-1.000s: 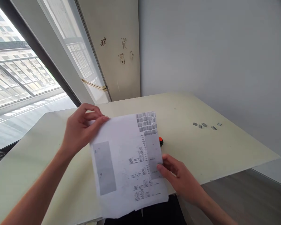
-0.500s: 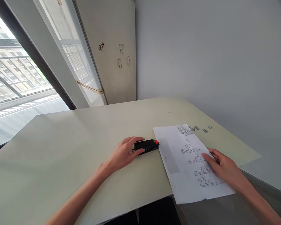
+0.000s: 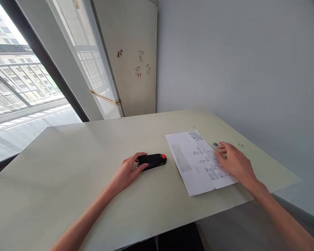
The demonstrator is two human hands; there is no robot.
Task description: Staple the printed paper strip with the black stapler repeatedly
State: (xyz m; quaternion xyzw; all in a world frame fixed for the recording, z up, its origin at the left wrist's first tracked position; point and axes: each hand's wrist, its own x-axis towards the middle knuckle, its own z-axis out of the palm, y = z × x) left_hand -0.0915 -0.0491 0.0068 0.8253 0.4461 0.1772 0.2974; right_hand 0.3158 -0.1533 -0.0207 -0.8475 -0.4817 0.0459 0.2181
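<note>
A black stapler [image 3: 152, 160] with an orange tip lies near the middle of the pale table [image 3: 68, 167]. My left hand [image 3: 127, 172] curls around its left end, fingers and thumb on the body. To the right, printed paper sheets [image 3: 196, 160] lie flat on the table. My right hand [image 3: 234, 162] rests on the sheets' right edge, fingers stretched towards small metal staple strips [image 3: 216, 144] just beyond it.
Another staple strip [image 3: 240, 145] lies farther right near the grey wall [image 3: 238, 62]. A large window [image 3: 21, 80] and a stained door panel [image 3: 131, 59] stand behind the table. The table's right edge drops to the floor.
The sheets went from held up in both hands to lying flat on the right. My left hand went to the stapler. My right hand slid up the sheets towards the staple strips.
</note>
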